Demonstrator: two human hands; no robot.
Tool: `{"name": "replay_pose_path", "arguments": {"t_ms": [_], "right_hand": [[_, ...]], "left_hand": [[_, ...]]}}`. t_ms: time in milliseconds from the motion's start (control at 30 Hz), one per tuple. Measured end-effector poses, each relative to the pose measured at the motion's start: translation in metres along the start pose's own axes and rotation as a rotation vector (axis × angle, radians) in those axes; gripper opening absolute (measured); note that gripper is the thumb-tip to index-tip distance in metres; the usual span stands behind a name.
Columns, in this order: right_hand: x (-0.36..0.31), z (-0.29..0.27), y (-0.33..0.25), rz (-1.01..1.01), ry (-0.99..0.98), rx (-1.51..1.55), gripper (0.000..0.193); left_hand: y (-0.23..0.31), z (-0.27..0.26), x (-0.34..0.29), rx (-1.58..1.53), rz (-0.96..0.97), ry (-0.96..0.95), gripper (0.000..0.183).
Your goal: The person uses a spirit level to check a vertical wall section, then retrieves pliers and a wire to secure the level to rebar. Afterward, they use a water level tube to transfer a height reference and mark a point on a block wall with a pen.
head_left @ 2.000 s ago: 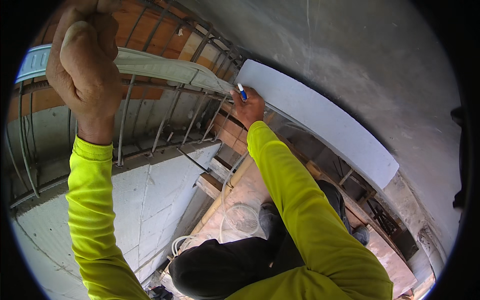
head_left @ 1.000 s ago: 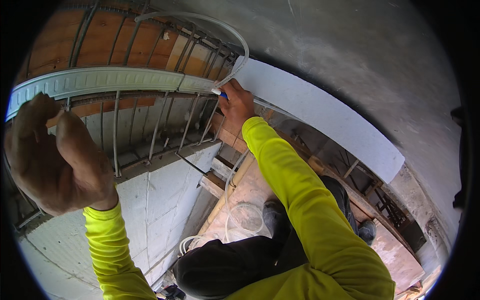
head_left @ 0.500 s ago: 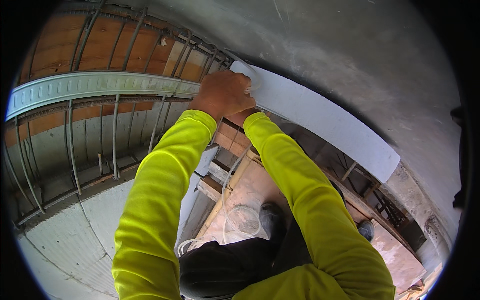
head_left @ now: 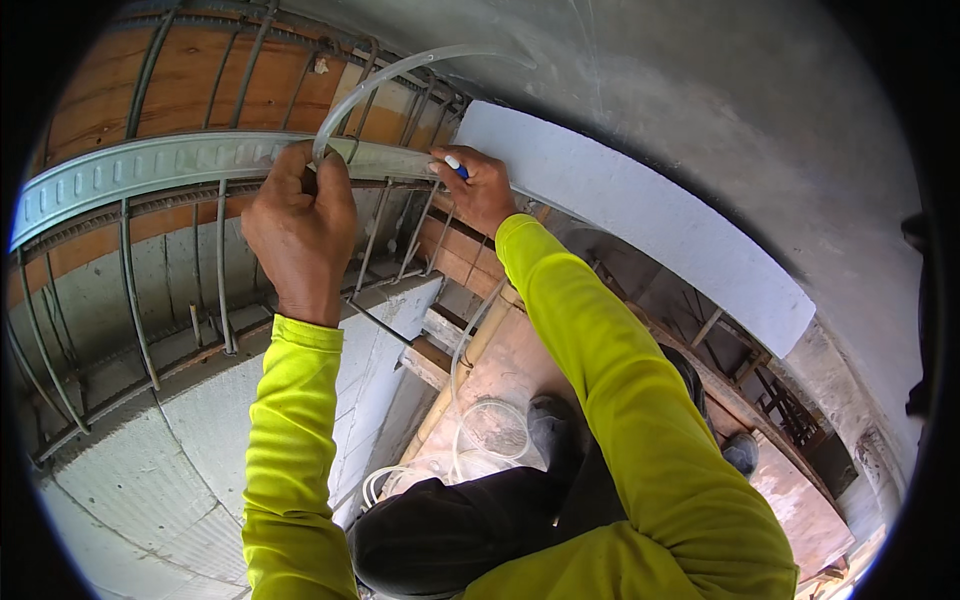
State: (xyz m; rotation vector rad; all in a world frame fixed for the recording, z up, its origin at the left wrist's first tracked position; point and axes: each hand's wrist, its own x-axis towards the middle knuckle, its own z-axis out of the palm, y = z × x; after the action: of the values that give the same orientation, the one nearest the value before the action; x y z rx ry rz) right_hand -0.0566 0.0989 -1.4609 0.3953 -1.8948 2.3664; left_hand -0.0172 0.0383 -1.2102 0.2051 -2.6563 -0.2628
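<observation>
My left hand (head_left: 303, 225) pinches a clear flexible tube (head_left: 378, 83) in front of a pale galvanized metal strip (head_left: 130, 168). Above the fingers, the tube's free end arcs up and to the right toward the grey wall. My right hand (head_left: 480, 190) grips a blue and white marker (head_left: 457, 166) at the strip's right end, beside a long white board (head_left: 640, 215). Whether the marker's tip touches anything is hidden by the fingers.
Vertical steel bars (head_left: 222, 265) form a cage around the strip, with brown plywood (head_left: 90, 90) behind. Pale blocks (head_left: 130, 490) lie lower left. More tubing (head_left: 490, 430) coils on the planks below, beside my boot (head_left: 552, 430). A grey wall (head_left: 720, 130) rises at right.
My hands have come apart: the left has moved left and down with the tube, whose end now arcs upward. The right hand has come into view with the marker.
</observation>
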Motion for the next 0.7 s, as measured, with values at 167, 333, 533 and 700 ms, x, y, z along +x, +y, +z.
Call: {"name": "replay_pose_path", "arguments": {"t_ms": [167, 333, 533, 700], "right_hand": [[-0.001, 0.000, 0.001, 0.047, 0.014, 0.039, 0.021], [0.001, -0.003, 0.000, 0.041, -0.009, 0.030, 0.021], [0.003, -0.005, -0.001, 0.039, -0.028, -0.007, 0.022], [0.005, -0.006, -0.001, -0.008, -0.020, -0.019, 0.023]], "left_hand": [[0.018, 0.037, -0.004, -0.824, -0.472, 0.145, 0.013], [0.015, 0.063, -0.008, -0.625, 0.000, 0.087, 0.044], [-0.014, 0.048, 0.013, 0.580, 0.803, -0.399, 0.053], [-0.015, 0.044, 0.052, 0.764, 1.000, -0.488, 0.008]]}}
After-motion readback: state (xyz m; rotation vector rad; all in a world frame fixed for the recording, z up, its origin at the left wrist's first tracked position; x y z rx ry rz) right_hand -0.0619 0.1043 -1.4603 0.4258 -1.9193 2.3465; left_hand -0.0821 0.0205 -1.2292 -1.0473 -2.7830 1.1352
